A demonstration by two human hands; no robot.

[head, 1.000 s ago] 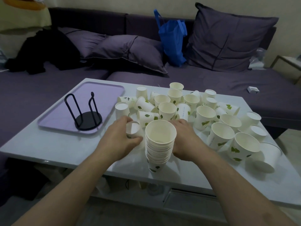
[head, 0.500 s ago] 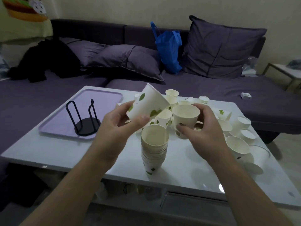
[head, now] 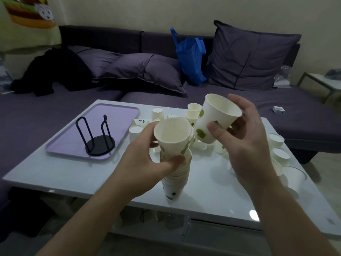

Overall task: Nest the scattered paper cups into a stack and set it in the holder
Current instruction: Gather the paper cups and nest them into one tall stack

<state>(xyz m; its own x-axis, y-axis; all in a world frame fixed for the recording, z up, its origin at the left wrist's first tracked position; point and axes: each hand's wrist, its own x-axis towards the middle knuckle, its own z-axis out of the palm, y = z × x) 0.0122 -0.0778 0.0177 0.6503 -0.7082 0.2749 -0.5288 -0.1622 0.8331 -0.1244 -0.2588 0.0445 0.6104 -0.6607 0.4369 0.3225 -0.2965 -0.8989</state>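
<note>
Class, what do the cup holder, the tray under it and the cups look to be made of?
Cup holder: likely metal wire, matte black; thin bent rods.
Tray: probably plastic, smooth lilac; rounded moulded rim.
Cups: paper, matte white with green leaf prints; thin walls, rolled rims.

Stack of nested cups [head: 174, 179] upright near table centre, top cup [head: 173, 137] partly seated. Another cup [head: 215, 119] held tilted just right of it (white, green leaves). Loose cups [head: 276, 146] scattered far and right — black wire holder [head: 97, 137] left, empty.
</note>
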